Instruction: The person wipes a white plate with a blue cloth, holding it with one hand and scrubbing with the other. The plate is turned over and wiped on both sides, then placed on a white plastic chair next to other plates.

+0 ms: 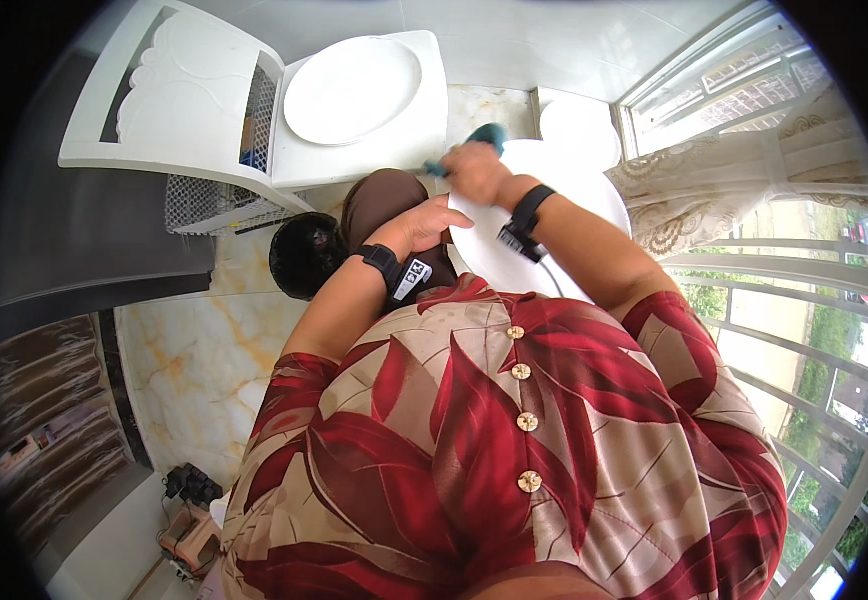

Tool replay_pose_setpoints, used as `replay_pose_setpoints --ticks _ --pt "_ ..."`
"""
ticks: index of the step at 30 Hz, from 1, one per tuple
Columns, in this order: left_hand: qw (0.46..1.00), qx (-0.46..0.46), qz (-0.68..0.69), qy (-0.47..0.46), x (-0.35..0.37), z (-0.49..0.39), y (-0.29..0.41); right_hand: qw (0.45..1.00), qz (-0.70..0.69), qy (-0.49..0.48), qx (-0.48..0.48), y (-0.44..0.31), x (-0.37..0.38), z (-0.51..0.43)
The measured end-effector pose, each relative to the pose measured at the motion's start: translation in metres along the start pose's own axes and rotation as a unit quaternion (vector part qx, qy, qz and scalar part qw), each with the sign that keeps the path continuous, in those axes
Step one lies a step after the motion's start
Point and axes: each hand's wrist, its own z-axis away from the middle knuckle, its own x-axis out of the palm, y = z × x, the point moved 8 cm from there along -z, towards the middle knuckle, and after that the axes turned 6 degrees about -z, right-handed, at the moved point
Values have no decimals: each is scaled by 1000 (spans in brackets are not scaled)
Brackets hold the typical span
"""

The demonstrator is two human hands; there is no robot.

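Observation:
My right hand [473, 171], blurred by motion, is closed around a teal cloth or scrubber [488, 136] whose exact kind I cannot tell. It is over a large white panel with a rounded edge [488, 244], close before my body. My left hand [434, 223] grips the panel's left edge, thumb on top and fingers out of sight beneath. Both wrists wear black straps with small devices. My brown-clothed knee [385, 199] is beside the left hand. Left of it is a shiny black round object [306, 255].
A white chair [186, 82] stands at the upper left, with round white panels [351, 90] on its seat. Another rounded white piece [580, 127] is near the wall. To the right are a curtain [711, 180] and a barred window [771, 277]. Marble-patterned tiles [193, 360] cover the floor.

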Motion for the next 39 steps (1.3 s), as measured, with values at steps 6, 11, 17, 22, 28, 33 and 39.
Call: replay_pose_setpoints --ticks 6,11,17,22,28,33,39 --pt "999 3 -27 18 -1 6 1 990 -90 92 -65 -10 -15 19" --pt "1000 27 4 -10 9 8 8 966 -4 108 237 114 -51 71" --pt "999 40 4 -11 10 10 12 904 -138 112 390 187 -50 205" --pt "998 53 -2 -22 11 11 16 859 -180 155 453 134 -30 306" --pt "998 46 -22 -26 14 6 15 842 -233 206 442 108 -18 336" --pt "998 41 -13 -46 17 3 14 834 -308 171 424 193 -33 282" --pt "999 21 5 -37 11 7 10 913 -196 65 351 206 -54 136"
